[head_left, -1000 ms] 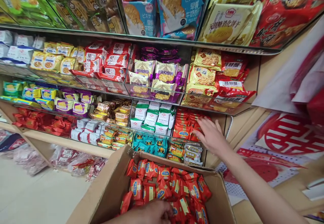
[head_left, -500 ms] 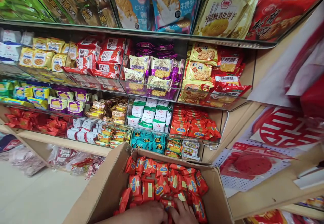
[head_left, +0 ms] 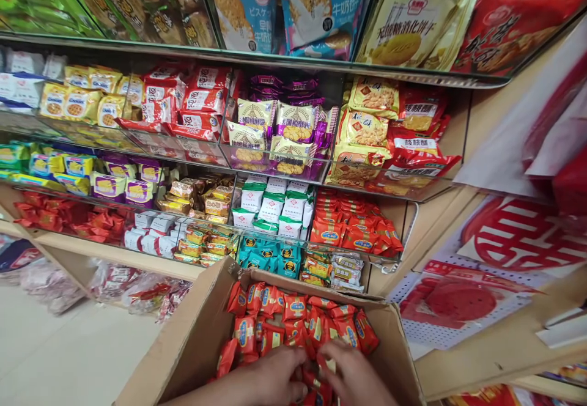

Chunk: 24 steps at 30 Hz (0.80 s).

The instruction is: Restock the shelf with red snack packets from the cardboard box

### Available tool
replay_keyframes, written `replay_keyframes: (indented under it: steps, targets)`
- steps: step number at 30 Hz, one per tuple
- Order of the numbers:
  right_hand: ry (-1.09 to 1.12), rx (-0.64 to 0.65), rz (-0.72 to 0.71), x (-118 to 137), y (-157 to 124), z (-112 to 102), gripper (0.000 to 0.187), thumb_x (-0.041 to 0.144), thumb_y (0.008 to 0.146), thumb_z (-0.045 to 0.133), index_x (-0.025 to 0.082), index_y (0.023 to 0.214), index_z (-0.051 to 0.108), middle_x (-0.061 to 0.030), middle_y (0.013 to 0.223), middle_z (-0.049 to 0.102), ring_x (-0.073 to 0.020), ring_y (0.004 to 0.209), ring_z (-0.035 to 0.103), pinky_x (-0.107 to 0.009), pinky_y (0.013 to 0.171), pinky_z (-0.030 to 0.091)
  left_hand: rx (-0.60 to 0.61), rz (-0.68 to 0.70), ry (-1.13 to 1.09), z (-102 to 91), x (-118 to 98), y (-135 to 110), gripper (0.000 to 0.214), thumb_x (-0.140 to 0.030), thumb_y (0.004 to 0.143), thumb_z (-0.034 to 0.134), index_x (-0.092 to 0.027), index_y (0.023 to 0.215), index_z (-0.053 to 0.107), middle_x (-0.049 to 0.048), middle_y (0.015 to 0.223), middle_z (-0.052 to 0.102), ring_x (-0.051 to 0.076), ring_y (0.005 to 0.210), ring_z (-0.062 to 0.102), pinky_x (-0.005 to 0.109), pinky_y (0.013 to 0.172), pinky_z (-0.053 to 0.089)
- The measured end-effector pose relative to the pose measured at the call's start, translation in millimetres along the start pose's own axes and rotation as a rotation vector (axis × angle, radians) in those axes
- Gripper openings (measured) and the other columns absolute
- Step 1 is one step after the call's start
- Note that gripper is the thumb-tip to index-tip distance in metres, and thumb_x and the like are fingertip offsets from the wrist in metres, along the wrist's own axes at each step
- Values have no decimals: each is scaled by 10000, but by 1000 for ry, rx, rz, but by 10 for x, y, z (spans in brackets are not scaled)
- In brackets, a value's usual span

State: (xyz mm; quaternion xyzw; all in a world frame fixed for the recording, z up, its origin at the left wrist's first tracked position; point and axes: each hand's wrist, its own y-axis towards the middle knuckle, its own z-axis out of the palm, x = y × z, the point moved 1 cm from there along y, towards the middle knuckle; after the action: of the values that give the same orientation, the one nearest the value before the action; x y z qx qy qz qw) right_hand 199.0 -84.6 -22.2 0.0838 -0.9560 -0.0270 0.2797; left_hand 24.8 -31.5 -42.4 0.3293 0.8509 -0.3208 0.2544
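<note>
Red packets (head_left: pixel 293 323) with blue oval labels fill the cardboard box (head_left: pixel 192 339) low in your view, in front of the shelves. They lie jumbled, so their long sides share no one direction. The row along the far wall stands on end, leaning, with labels facing you. Those nearer you tip left and right across each other. The box is open at the top, its left flap splayed outward.

Your left hand (head_left: pixel 275 375) lies on the near packets with its fingers curled down into the pile; you cannot tell whether they have closed on a packet. Just beside it, your right hand (head_left: pixel 355 375) rests palm down on the packets, fingers bent among them, and its grip is just as unclear.

On the shelf behind the box, clear dividers form compartments. From the left come white packets (head_left: pixel 153 235), then small orange and green packets (head_left: pixel 206 244). Next are teal packets (head_left: pixel 268 259), with white-and-green packets (head_left: pixel 273 207) in the compartment behind them. At the right end are shelved red packets (head_left: pixel 355 225), laid in overlapping rows with their long sides running left to right.
</note>
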Motion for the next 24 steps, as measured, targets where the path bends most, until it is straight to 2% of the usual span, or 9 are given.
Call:
replay_keyframes:
  steps: [2, 5, 6, 8, 11, 14, 18, 24]
  targets:
    - [40, -101, -85, 76, 213, -546, 202, 254, 816, 399, 293, 826, 597, -16, 810, 642, -183, 748, 603, -284, 666, 482, 22, 14, 5, 5, 5, -4, 252, -289, 671, 508, -233, 904, 586, -9, 808, 644, 147, 679, 569, 202, 511, 379]
    - [-162, -423, -140, 47, 676, -1335, 242, 288, 828, 389, 198, 892, 604, -73, 846, 630, -207, 806, 574, -333, 742, 452, 65, 24, 3, 15, 12, -13, 280, -308, 671, 517, -239, 930, 596, -5, 840, 654, 151, 701, 581, 204, 525, 394]
    - [-251, -488, -129, 5, 847, -1532, 256, 280, 823, 394, 178, 916, 608, -84, 874, 632, -218, 839, 565, -356, 781, 432, 82, 19, 1, 17, 12, -16, 295, -312, 668, 522, -243, 945, 597, -4, 854, 658, 153, 711, 586, 205, 532, 399]
    - [-398, -486, -88, -92, 1173, -1792, 290, 248, 799, 415, 147, 999, 599, -98, 967, 628, -223, 896, 551, -360, 827, 404, 109, -2, 1, 13, 10, -19, 324, -307, 656, 533, -250, 968, 597, -5, 873, 664, 156, 726, 593, 206, 536, 401]
    - [-486, -361, -55, -200, 1538, -1908, 321, 190, 732, 479, 143, 1024, 604, -87, 1018, 633, -210, 916, 555, -328, 843, 392, 132, -34, 0, -9, 5, -23, 340, -299, 643, 542, -256, 973, 607, -9, 873, 671, 158, 726, 596, 203, 517, 386]
    - [-491, -284, -48, -234, 1733, -1880, 245, 191, 691, 526, 168, 906, 641, -57, 915, 666, -182, 808, 585, -273, 751, 416, 139, -28, -4, -34, 3, -29, 346, -296, 641, 542, -259, 978, 616, -8, 866, 672, 158, 722, 596, 201, 504, 374]
    - [-499, -261, -6, -221, 1847, -1842, 148, 215, 729, 499, 177, 787, 631, -47, 787, 669, -162, 697, 586, -249, 633, 400, 131, 8, 32, -43, 4, -38, 333, -324, 652, 542, -261, 969, 623, 0, 862, 667, 172, 728, 597, 213, 516, 394]
    - [-468, -238, -28, -219, 1890, -1779, 118, 236, 748, 527, 208, 783, 636, -12, 778, 679, -160, 737, 599, -248, 663, 401, 137, 26, 67, -48, -8, -49, 305, -341, 646, 556, -258, 929, 630, 15, 844, 667, 201, 728, 607, 246, 535, 423]
